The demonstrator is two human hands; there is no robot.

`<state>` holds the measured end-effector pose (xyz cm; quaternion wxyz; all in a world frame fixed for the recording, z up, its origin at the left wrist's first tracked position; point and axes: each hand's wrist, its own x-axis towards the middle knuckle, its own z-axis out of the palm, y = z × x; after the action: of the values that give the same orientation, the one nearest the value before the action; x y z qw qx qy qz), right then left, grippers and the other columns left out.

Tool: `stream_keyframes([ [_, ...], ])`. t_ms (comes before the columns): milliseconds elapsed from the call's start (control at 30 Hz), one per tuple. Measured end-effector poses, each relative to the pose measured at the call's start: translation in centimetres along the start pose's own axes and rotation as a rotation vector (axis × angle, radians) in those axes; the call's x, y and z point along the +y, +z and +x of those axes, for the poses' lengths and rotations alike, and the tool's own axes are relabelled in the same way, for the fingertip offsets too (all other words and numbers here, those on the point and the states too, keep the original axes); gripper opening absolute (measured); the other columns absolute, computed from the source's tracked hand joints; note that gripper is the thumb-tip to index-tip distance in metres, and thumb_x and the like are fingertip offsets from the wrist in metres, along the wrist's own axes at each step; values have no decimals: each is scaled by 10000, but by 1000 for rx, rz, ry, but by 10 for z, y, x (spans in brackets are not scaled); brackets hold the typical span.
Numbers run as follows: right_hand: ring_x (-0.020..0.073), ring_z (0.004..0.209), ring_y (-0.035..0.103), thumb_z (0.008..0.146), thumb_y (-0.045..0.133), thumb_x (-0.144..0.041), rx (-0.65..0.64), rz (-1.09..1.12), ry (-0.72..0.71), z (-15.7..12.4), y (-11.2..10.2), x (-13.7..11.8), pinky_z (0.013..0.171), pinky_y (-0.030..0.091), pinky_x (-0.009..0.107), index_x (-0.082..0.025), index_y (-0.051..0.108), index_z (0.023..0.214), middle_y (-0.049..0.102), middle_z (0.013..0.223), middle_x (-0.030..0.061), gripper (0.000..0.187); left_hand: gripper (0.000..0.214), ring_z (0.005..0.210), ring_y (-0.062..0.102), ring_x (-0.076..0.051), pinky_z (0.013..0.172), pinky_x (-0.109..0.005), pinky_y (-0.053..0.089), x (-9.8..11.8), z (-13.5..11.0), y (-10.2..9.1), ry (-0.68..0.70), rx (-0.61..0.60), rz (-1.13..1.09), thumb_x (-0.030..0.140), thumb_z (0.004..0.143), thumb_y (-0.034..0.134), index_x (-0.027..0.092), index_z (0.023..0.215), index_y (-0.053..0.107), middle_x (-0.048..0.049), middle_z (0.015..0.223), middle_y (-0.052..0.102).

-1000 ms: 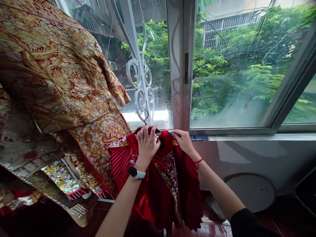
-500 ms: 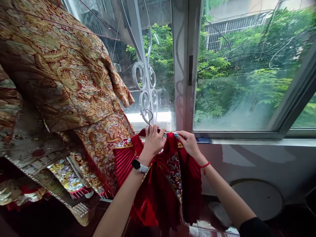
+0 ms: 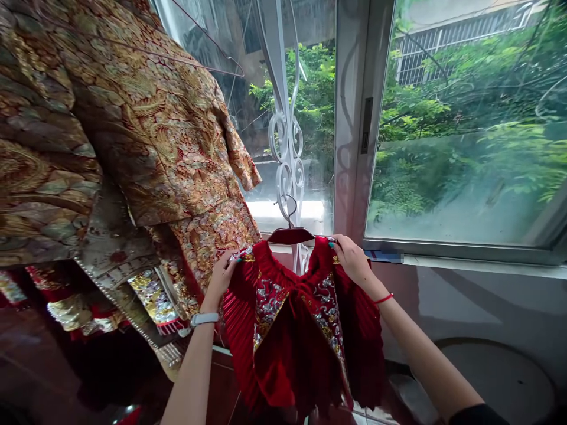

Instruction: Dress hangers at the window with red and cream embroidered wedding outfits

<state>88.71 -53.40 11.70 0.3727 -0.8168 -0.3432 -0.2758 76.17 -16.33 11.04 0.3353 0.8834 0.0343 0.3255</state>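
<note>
A red cape-like garment (image 3: 283, 330) with pleated sides and silver-and-gold sequin embroidery hangs on a dark hanger (image 3: 290, 235). The hanger's metal hook rises in front of the window scrollwork; whether it hangs from anything there I cannot tell. My left hand (image 3: 222, 273) pinches the garment's left shoulder, its fingertips over the sequined edge. At the opposite shoulder, my right hand (image 3: 352, 257) grips the cloth beside the hanger's end. Between the hands, the gathered neckline and its tie at the front face me.
Gold-and-red brocade garments (image 3: 177, 136) hang at the left, close to my left hand. A thin wire hanger (image 3: 208, 68) crosses above them. White metal scrollwork (image 3: 286, 147) stands before the window, above the sill (image 3: 478, 269). A round pale panel (image 3: 496, 378) is at lower right.
My left hand has left the hanger's middle and moved left and down to the garment's left shoulder. My right hand stays on the right shoulder. The view has turned left.
</note>
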Motion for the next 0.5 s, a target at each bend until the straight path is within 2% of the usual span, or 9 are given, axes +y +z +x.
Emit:
stream_keyframes([
  [133,259,914,623,1009,308,-338,1,-35,1,1,-4,1,758,470,342,-202,585,1035,668,971,112,310,486,1140,587,-266,1015,-398,441,1,-16,11,-49,91,-65,574,882,395,183,1087,599,-120,1182,661],
  [233,266,937,620,1003,319,-333,-54,-56,0,2,-12,2,789,479,366,-205,595,1050,675,983,113,308,503,1164,575,-274,1035,-408,423,6,-21,8,-62,66,-35,597,882,401,193,1106,599,-122,1214,651],
  [300,273,1007,614,994,353,-340,-106,-48,-29,2,-18,2,864,477,403,-212,588,1125,677,1071,111,297,514,1169,571,-283,1038,-421,420,10,-22,2,-65,53,17,611,879,413,198,1115,607,-121,1222,648],
  [400,279,1154,576,975,411,-359,-122,10,-35,0,-23,5,976,447,448,-219,500,1309,624,1264,115,372,514,1202,549,-289,1051,-437,407,18,-22,-5,3,61,130,591,891,433,205,1189,594,-121,1280,614],
  [500,277,1193,562,967,416,-342,-126,76,-14,-2,-20,10,1002,447,448,-212,507,1317,607,1299,120,384,476,1229,531,-280,1077,-445,386,28,-21,-2,94,72,214,538,924,422,219,1241,579,-112,1297,605],
])
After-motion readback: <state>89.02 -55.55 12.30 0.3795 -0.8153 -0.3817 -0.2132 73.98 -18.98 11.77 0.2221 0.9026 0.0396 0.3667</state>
